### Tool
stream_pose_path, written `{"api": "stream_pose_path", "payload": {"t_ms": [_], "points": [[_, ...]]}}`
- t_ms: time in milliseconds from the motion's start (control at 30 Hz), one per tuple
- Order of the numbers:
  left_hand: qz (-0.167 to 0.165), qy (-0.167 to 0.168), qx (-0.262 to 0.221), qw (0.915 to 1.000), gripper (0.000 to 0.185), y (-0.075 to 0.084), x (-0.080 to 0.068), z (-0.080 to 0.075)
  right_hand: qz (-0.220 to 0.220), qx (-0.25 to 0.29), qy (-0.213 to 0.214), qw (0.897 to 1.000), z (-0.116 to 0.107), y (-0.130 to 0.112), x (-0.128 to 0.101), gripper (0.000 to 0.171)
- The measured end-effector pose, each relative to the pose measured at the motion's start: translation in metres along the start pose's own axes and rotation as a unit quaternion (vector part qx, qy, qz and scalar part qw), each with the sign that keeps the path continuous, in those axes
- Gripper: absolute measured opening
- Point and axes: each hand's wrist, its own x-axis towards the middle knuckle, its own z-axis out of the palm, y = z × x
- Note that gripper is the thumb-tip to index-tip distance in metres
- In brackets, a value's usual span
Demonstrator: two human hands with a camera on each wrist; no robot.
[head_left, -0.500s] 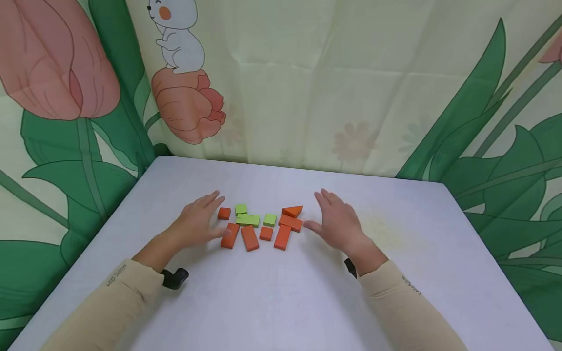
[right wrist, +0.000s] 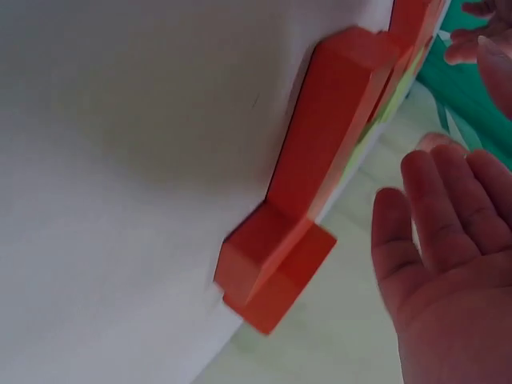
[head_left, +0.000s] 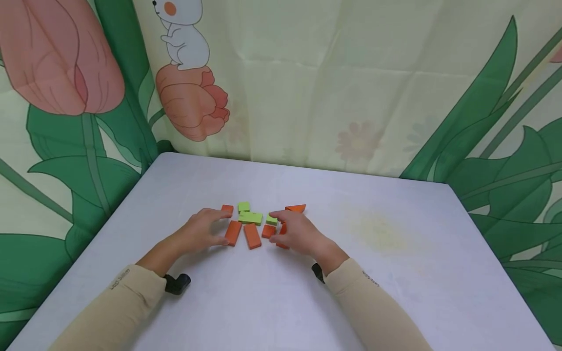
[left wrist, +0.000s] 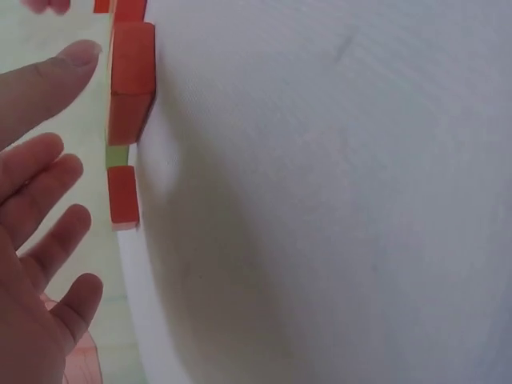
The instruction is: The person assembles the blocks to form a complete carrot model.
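- The orange and green wooden blocks (head_left: pixel 259 222) are lying flat in a loose cluster mid-table, none stacked (so, by my judgement, any sorting or building is barely begun).
- The right hand (head_left: pixel 295 233) is hovering over the cluster's right part, fingers relaxed and spread, gripping nothing.
- The left hand (head_left: pixel 203 229) is resting beside a long orange block (head_left: pixel 233 232), fingers loose, holding nothing.
- The white table (head_left: pixel 395 273) is carrying everything.

Both arms wear beige long sleeves (head_left: pixel 118 302) with small dark lettering near the cuffs and black wrist-mounted devices (head_left: pixel 176 283).
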Motion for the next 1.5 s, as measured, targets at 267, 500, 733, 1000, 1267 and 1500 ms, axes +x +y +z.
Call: {"api": "stream_pose_path", "payload": {"t_ms": [267,500,733,1000,1267,1500], "points": [[-0.018,-0.038,-0.065,0.997,0.063,0.0,0.008,0.003,0.005,-0.016,-0.043,0.999,0.013,-0.007,0.014,0.053],[-0.024,-0.048,-0.061,0.9967,0.053,0.001,0.01,0.006,-0.012,-0.054,-0.05,0.997,0.02,-0.012,0.02,0.05],[-0.02,-0.044,-0.068,0.9965,0.054,-0.001,0.009,0.008,-0.025,-0.06,-0.057,0.996,0.023,-0.015,0.023,0.049],[-0.021,-0.046,-0.089,0.9948,0.054,0.0,0.001,0.006,-0.034,-0.107,-0.052,0.992,0.032,-0.023,0.02,0.046],[-0.04,-0.06,-0.082,0.994,0.054,0.004,-0.008,0.007,-0.041,-0.1,-0.058,0.992,0.04,-0.029,0.016,0.054],[-0.047,-0.056,-0.082,0.9939,0.053,0.004,-0.011,0.009,-0.049,-0.123,-0.059,0.989,0.041,-0.032,0.019,0.055]]}}
